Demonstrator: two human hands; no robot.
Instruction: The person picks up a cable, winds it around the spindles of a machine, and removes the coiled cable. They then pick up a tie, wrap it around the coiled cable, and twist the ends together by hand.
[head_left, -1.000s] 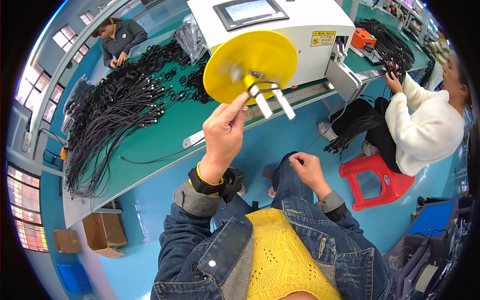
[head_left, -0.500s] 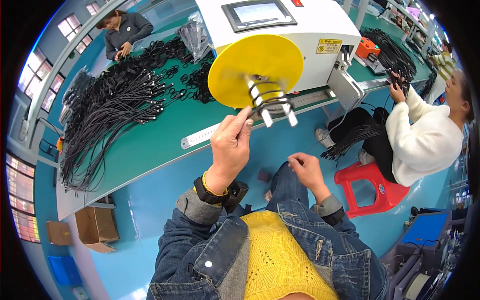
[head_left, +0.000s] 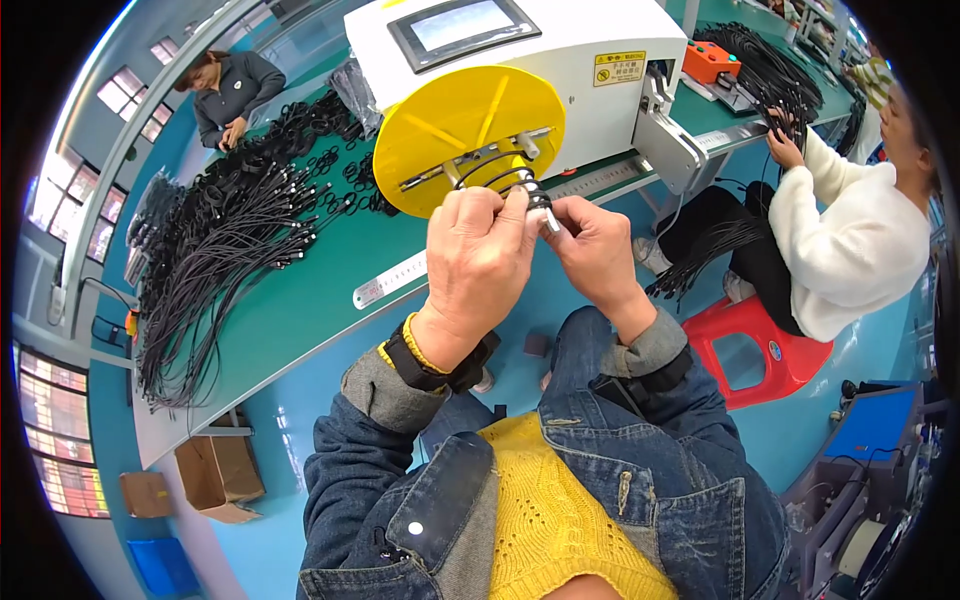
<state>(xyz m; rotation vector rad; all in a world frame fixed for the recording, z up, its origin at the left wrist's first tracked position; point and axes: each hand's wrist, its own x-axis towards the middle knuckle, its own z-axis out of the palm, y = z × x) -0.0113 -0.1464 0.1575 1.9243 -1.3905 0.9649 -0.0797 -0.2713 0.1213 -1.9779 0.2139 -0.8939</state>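
Observation:
A black cable [head_left: 500, 168] lies in loops around the metal posts in front of a yellow disc [head_left: 420, 130] on a white machine [head_left: 600, 120]. My left hand [head_left: 480, 250] is closed at the near left side of the coil, its fingertips pinching the cable. From the right, my right hand [head_left: 597, 250] closes in beside the post's end, thumb and fingers at the coil too. The fingers partly hide the loops and posts.
Bundles of black cables [head_left: 225, 240] cover the green table [head_left: 290, 300] at left. A steel ruler [head_left: 390, 280] runs along its front edge. A co-worker in white [head_left: 840, 230] sits at right on a red stool [head_left: 765, 350], holding cables. Another person [head_left: 235, 95] works across the table.
The blurred disc and posts now look sharp, turned to another angle. My right hand has risen from my lap to the coil, and my left hand has moved in onto it. The view has shifted slightly.

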